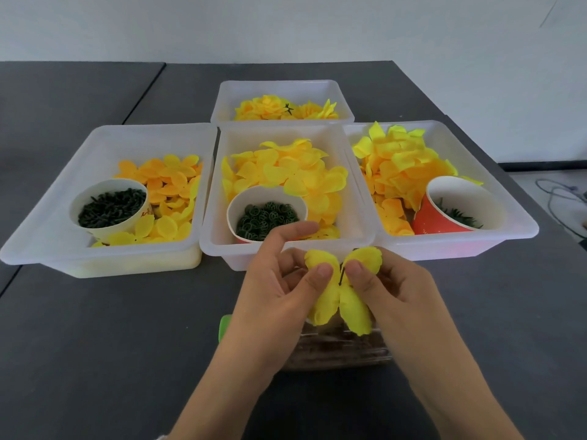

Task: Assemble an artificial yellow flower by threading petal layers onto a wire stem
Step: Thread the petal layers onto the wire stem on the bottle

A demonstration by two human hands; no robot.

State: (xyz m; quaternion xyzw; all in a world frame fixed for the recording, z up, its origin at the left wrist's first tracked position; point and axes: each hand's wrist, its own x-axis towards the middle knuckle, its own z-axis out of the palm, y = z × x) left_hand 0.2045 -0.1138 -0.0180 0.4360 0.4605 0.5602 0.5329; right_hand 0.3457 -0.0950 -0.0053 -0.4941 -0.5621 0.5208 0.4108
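A yellow petal layer (349, 308) spreads between both hands above the table's near edge. A thin dark wire stem (341, 274) pokes through its middle. My left hand (279, 287) pinches the left petals with thumb and fingers, its forefinger raised. My right hand (387, 287) pinches the right petals beside the stem. The rest of the stem is hidden behind the petals and fingers.
Three white trays (127, 258) (222, 246) (476, 246) of yellow petals stand in a row, each with a paper cup of dark green parts (111, 208) (266, 217) (457, 208). A fourth tray (282, 87) behind holds finished flowers. A clear bag (336, 350) lies under my hands.
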